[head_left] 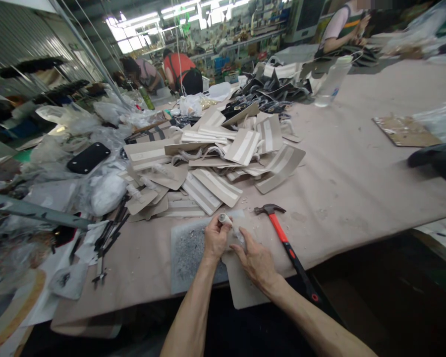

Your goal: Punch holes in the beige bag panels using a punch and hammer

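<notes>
Gripping a white round-ended rod (224, 218) in the left hand (215, 241), lower centre of the frame! Hovering the right hand (258, 263) just beside it, over a rounded beige panel (243, 286), with thumb and forefinger parted around clear plastic wrap (239, 235); cannot tell whether pinching it. Spotting a red-and-black claw hammer (290, 253), right of bottom centre. Seeing white-striped panels (243, 147) heaped mid-frame. Catching a blue-and-red label (334, 92) on the clear bottle (330, 79), upper right, too small to read.
</notes>
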The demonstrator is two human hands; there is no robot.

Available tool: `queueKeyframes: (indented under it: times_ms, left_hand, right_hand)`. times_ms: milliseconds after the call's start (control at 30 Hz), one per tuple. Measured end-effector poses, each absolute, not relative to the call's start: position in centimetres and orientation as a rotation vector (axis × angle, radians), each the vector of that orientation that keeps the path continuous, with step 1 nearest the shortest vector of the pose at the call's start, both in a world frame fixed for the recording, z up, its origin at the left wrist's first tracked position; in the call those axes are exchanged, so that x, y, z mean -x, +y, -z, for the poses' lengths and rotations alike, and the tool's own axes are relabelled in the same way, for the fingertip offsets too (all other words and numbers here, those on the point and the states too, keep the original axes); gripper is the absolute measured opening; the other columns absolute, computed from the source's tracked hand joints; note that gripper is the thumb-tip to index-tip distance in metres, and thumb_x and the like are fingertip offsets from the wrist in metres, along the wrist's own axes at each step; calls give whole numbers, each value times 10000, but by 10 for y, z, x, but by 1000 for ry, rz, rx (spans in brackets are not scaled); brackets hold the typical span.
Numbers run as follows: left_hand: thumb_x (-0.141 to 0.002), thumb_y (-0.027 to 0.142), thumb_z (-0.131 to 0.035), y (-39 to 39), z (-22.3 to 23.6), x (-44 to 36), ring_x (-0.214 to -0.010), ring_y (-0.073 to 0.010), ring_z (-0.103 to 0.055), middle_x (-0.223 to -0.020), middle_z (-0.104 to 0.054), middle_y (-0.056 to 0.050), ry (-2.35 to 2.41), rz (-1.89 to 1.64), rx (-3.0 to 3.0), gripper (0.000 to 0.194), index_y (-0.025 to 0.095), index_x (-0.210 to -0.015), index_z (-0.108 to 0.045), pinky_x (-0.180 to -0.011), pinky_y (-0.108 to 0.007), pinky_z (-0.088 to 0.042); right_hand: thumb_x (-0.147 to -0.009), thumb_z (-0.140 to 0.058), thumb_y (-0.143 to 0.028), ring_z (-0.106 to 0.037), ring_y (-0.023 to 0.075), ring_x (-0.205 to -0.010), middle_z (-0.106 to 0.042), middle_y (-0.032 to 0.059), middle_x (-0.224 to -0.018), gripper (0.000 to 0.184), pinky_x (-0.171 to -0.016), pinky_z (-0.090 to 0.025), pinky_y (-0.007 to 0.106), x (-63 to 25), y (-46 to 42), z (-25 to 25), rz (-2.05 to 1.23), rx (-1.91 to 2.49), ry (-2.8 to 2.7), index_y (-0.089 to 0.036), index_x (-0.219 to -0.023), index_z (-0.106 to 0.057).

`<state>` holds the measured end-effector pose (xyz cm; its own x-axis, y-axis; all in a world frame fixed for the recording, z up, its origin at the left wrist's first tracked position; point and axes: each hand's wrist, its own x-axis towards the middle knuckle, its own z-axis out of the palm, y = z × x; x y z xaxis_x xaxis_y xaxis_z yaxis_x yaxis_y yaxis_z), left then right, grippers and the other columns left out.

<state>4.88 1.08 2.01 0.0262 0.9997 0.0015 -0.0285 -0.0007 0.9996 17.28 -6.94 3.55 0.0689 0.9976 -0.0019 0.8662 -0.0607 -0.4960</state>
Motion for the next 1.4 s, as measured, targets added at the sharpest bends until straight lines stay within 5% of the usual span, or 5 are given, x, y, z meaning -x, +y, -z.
queueKeyframes:
  times_ms: [467,1133,1300,1400]
  left_hand:
    - [-780,434,-730,13,-12,-51,-833,-198,-705,-920,-755,-79,1108,-1142,-1160,343,159,-978,-675,-765,-287,-545]
    - [-789,291,-689,6,-15,-55,-797,-188,-687,-876,-746,-43,1254,-1134,-1467,201,195,-966,-690,-750,-265,-525]
    - [-810,223,-635,2,-20,-55,-773,-194,-663,-856,-731,-45,1247,-1089,-1678,162,202,-956,-701,-736,-272,-499]
    - [-800,192,-614,2,-23,-55,-762,-189,-644,-828,-707,-30,1204,-1066,-1755,166,207,-940,-701,-747,-271,-482]
  right_hand:
    - [-1002,-392,-466,-686,217,-918,-692,87,-1086,412,-756,-478,315,-190,-71,-57,-678,1873,-2077,-218,-1253,-606]
    - [-958,-482,-481,-651,239,-964,-678,114,-1078,514,-840,-474,357,-202,-79,-60,-733,1698,-2057,-167,-1364,-504]
    - [-927,-553,-403,-584,284,-1042,-604,163,-1177,415,-864,-461,397,-255,-90,-47,-278,1951,-1970,-151,-1257,-549]
    - [-896,-584,-338,-606,272,-898,-609,160,-1041,330,-743,-454,367,-284,-97,-36,-213,2294,-1892,-132,-1154,-575]
